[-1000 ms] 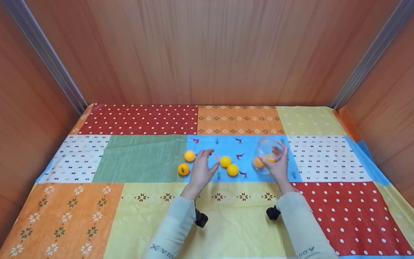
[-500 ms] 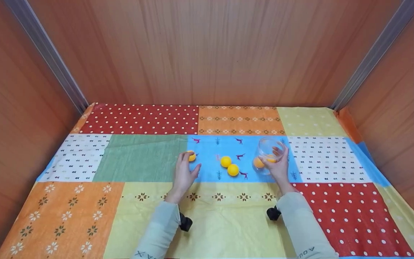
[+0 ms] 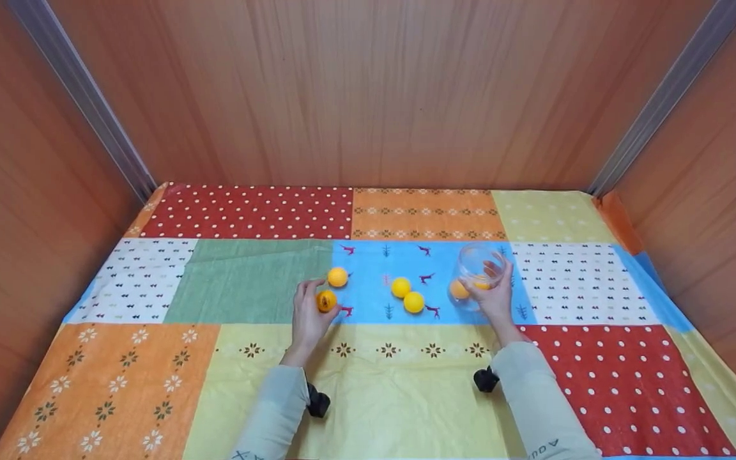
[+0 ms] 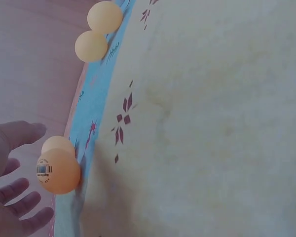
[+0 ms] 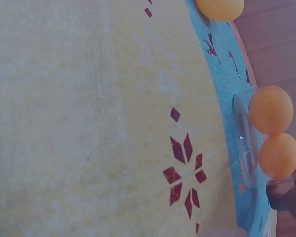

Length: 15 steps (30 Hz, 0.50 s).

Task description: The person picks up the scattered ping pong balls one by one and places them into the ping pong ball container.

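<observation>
- A person's two arms in pale green sleeves reach over a patchwork tablecloth (image 3: 119,377) of red, orange, yellow, green, white and blue squares.
- The left hand (image 3: 309,313) lies on the cloth where the green and blue patches meet the yellow one. Its thumb and fingers are spread around an orange ball (image 3: 326,300) that bears a dark printed mark.
- From the left wrist view the fingers (image 4: 19,197) are straight and apart, beside the ball rather than closed on it. I cannot tell whether they touch it.
- A second orange ball (image 3: 337,276) sits just behind the marked one, toward the back wall.
- Two more orange balls, the far one (image 3: 400,287) and the near one (image 3: 413,301), lie touching each other on the blue patch, between the two hands.
- The right hand (image 3: 496,297) is wrapped around a clear round jar (image 3: 478,271) on the blue patch, fingers curled on its side.
- The jar is tilted with its mouth facing up and away from the person.
- Inside the jar two orange balls (image 5: 271,109) rest side by side at the bottom.
- Wooden panel walls (image 3: 368,96) enclose the table on three sides.
</observation>
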Tool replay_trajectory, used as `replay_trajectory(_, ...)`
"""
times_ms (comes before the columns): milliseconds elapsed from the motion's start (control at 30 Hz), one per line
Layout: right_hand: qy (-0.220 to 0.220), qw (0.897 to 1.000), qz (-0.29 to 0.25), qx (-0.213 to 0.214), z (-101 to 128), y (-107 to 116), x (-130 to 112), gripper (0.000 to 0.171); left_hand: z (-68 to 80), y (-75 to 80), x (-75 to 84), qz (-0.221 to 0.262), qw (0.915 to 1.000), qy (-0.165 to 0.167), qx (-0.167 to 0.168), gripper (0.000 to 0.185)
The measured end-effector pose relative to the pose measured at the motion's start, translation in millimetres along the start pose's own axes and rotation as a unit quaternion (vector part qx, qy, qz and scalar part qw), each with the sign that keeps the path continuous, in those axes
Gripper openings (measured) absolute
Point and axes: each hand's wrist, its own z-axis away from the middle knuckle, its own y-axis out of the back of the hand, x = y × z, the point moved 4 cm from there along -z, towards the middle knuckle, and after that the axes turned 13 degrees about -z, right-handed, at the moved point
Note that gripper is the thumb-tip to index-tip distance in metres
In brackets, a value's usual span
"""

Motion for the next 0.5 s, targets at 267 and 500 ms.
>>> replay_trajectory(267, 0.031, 0.999, -0.013, -0.006, 10, -10, -24, 0.080, 0.2, -2.9, -7.2, -0.011, 0.9994, 0.027, -0.020, 0.057)
replay_trajectory(500, 0.023, 1.000, -0.007, -0.011, 10, -11, -24, 0.079, -1.2, -7.9, -12.6, -0.023, 0.9974, 0.053, -0.043, 0.056)
